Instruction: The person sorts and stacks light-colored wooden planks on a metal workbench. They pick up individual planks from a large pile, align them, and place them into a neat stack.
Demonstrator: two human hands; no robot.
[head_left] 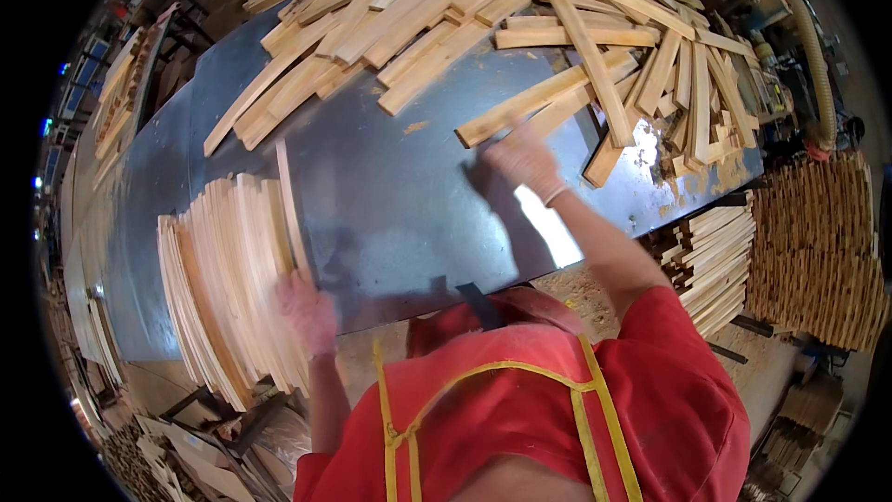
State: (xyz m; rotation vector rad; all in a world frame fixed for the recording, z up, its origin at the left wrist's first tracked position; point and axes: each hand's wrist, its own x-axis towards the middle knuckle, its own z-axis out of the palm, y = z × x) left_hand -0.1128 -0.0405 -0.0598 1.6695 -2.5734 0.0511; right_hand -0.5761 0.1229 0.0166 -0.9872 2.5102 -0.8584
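My left hand, slightly blurred, is closed at the near end of a narrow wooden slat. The slat lies along the right side of a row of pale wooden slats packed side by side, and its far end sticks out past the row. Over the metal tabletop, my right hand is stretched out close to the near end of a loose wooden board. Motion smears its fingers, so whether they touch the board cannot be made out.
Loose boards lie heaped across the far side of the table, with a tangled pile at the right. Stacked slats and a tall timber stack stand beyond the right edge. A ribbed hose hangs at far right.
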